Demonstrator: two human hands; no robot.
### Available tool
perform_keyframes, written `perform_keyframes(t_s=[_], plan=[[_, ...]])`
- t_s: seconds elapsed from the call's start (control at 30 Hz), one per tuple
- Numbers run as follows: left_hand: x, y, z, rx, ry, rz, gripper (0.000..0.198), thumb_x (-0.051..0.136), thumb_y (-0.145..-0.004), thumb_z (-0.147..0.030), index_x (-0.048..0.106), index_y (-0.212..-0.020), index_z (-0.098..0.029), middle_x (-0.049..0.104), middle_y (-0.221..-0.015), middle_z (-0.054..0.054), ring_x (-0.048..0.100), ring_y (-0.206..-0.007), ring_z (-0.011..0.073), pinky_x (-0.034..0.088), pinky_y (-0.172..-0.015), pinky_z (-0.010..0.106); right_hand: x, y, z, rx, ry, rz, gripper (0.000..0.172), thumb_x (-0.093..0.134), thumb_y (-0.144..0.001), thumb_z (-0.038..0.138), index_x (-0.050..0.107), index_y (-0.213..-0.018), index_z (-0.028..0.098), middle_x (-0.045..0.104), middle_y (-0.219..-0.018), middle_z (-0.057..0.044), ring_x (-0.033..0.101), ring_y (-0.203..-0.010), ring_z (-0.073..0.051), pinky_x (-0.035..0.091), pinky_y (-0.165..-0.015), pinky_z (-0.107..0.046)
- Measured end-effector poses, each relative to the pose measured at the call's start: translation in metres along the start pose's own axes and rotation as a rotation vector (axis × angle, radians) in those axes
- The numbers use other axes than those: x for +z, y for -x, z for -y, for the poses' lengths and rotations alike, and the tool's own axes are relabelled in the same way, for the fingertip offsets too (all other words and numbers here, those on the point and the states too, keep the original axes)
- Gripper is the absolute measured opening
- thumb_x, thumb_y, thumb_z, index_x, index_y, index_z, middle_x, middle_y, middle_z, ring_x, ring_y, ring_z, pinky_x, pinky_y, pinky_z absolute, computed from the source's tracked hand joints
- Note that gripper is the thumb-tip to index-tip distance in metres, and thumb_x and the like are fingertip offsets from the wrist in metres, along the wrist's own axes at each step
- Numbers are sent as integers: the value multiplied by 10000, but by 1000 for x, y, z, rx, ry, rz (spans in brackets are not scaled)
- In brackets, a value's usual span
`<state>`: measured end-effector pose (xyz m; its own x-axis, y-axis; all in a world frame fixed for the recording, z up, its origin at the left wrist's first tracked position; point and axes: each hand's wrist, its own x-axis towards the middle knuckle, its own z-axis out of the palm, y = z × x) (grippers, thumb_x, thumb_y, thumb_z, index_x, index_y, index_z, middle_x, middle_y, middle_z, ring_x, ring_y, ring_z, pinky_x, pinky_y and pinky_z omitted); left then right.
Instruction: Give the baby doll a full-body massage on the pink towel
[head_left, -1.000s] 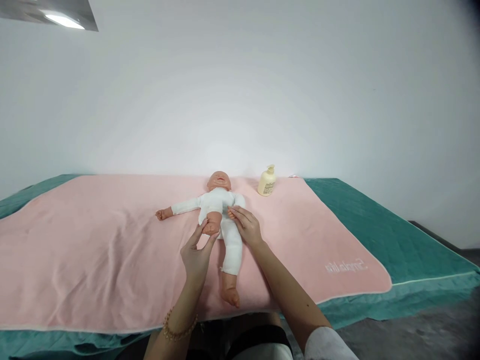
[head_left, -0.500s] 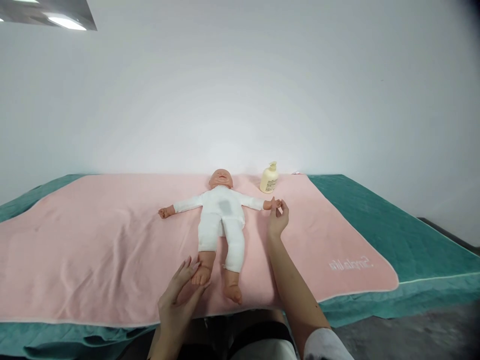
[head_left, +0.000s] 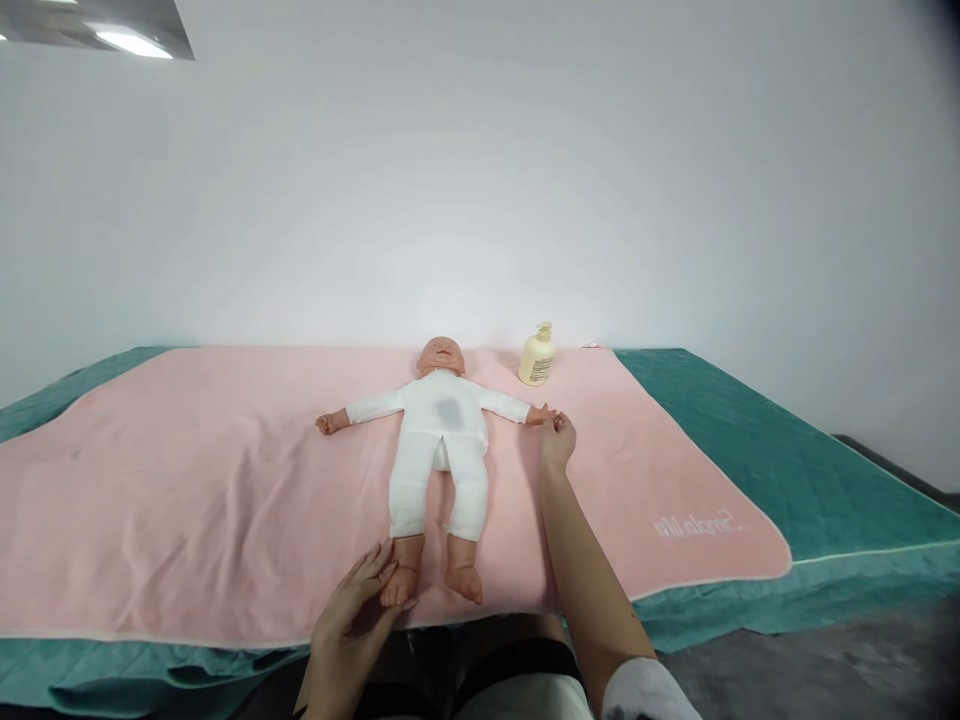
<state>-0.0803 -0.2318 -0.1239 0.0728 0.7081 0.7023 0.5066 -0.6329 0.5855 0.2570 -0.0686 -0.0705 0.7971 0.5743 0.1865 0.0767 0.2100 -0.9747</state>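
A baby doll (head_left: pixel 442 415) in a white cloth body lies on its back, arms spread, a grey patch on its chest. My left hand (head_left: pixel 349 615) curves round the doll's foot (head_left: pixel 401 585) on the left of the view, fingers along the ankle and thumb by the toes. The other foot (head_left: pixel 463 580) lies untouched beside it. My right hand (head_left: pixel 559 442) pinches the doll's small hand (head_left: pixel 538 414) on the right of the view; its fingertips partly hide the doll's fingers.
A cream pump bottle (head_left: pixel 537 358) stands beyond my right hand, near the wall. Under the doll spreads a pink blanket (head_left: pixel 187 480), creased on the left, over a green bed cover (head_left: pixel 720 450). The bed's front edge is close to my body.
The doll's leg in my left hand has come down and straightened towards me, the hand moving with it. My right hand has shifted slightly down along with the doll's hand.
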Motion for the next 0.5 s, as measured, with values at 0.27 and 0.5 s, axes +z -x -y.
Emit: perform_keyframes(t_s=[0.27, 0.5], plan=[[3, 3, -5, -54, -5, -41, 227, 699, -792, -223, 688, -1018, -229, 712, -1150, 62, 675, -1070, 233, 526, -968, 381, 3, -1, 0, 26, 152, -46, 183, 569, -835, 375, 580, -836, 192, 661, -878, -60, 606, -806, -186, 474, -798, -333], [5, -1, -15, -112, 44, -73, 298, 678, -812, -214, 681, -1109, -237, 694, -1196, 53, 662, -1095, 220, 504, -996, 362, 10, 7, 3, -56, 116, -52, 490, 527, -846, 421, 506, -1270, 176, 556, -1318, -139, 586, -1131, -228, 480, -944, -381]])
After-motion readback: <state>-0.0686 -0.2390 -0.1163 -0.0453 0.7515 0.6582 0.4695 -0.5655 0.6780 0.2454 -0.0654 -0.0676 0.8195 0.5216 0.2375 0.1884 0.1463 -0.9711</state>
